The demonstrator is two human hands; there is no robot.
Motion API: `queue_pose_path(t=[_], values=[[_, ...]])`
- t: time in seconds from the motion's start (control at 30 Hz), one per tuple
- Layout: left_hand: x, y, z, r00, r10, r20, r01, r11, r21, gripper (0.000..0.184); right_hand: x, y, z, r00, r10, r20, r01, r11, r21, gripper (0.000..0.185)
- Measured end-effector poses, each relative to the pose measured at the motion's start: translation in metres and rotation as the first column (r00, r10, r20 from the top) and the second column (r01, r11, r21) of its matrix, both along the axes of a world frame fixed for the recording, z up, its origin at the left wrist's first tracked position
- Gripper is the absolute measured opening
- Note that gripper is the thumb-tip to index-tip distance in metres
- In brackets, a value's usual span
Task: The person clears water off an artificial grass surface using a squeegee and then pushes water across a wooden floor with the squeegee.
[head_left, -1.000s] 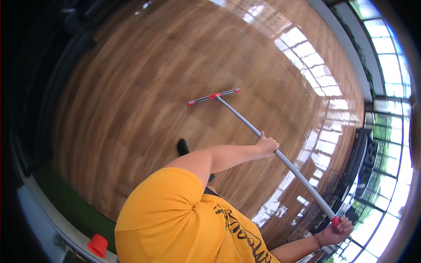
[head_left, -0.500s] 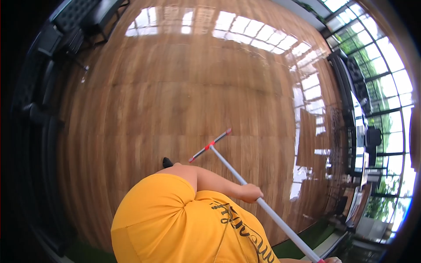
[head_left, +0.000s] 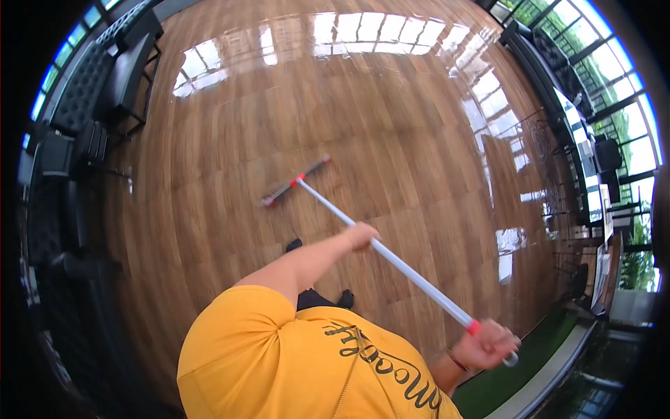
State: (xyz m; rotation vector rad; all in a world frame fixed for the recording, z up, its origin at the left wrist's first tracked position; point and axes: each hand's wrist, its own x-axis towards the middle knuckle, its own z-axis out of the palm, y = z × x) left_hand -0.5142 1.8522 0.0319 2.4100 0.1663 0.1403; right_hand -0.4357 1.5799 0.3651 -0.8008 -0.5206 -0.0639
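A floor squeegee [head_left: 422,285] with a pale grey pole slants across the view from lower right to upper left. Its narrow bar-shaped head [head_left: 299,179], dark grey with red parts, rests on the wooden floor ahead of my feet and is slightly blurred. Closed round the middle of the pole is my left hand [head_left: 361,236], arm stretched across my front. My right hand [head_left: 488,344] grips the top end by a red collar; the pole's tip pokes out below it.
Glossy wooden floor [head_left: 335,105] with window reflections spreads ahead. Black tufted seats [head_left: 84,87] and a dark bench line the left. Along the right stand a black sofa [head_left: 558,59], tables and chairs before tall windows. A green strip [head_left: 520,373] and pale ledge lie at lower right.
The squeegee head has moved forward and left, with my left hand reaching farther out. My right hand, mostly cut off before, is now fully in view. The camera view has shifted too.
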Motion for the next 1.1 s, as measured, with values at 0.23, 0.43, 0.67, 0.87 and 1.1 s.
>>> queue_pose_path(t=[0.23,0.43,0.67,0.87,1.1], values=[[-0.015,0.258,-0.049,0.975,0.202,-0.090,-0.144,0.891,0.431,0.014,-0.048,0.178,-0.101,0.990,0.136,-0.029,-0.138,0.927,-0.349,0.026],[0.057,0.094,0.065,0.933,-0.354,-0.057,0.349,0.933,-0.090,0.016,-0.016,0.063,0.065,0.980,-0.200,-0.001,0.197,0.968,-0.158,0.039],[0.052,-0.110,0.120,0.607,-0.789,0.095,0.771,0.557,-0.308,0.027,-0.092,-0.010,0.184,0.812,-0.549,0.199,0.583,0.751,-0.310,0.044],[0.111,-0.116,0.077,0.688,-0.725,-0.005,0.697,0.663,-0.274,0.018,-0.013,-0.055,0.122,0.804,-0.572,0.163,0.595,0.782,-0.185,0.038],[0.207,0.014,-0.028,0.967,-0.253,-0.029,0.252,0.966,-0.055,0.010,0.118,-0.021,-0.052,0.928,-0.347,-0.136,0.348,0.937,-0.014,0.029]])
